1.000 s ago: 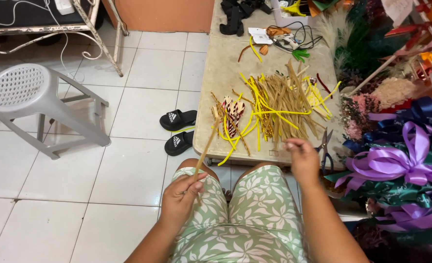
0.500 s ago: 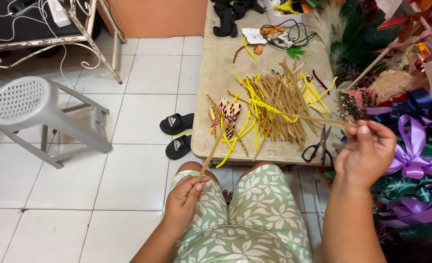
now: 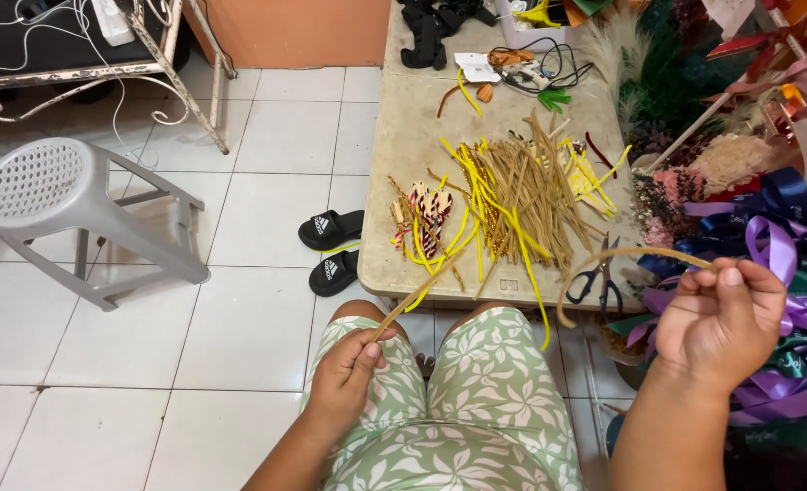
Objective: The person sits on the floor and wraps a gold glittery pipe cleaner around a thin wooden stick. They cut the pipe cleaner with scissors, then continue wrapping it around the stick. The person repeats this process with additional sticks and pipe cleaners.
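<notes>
My left hand [image 3: 349, 368] pinches a straight tan stem [image 3: 419, 293] over my lap, angled toward the table [image 3: 403, 136]. My right hand [image 3: 717, 318] pinches a curved stem [image 3: 621, 255], raised beside the scissors [image 3: 599, 277], keeping both stems apart.

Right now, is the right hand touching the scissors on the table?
Apart. In the head view the right hand is lifted, pinching a curved tan stem, while the scissors lie flat on the table, floor and ribbon showing between them.
</notes>
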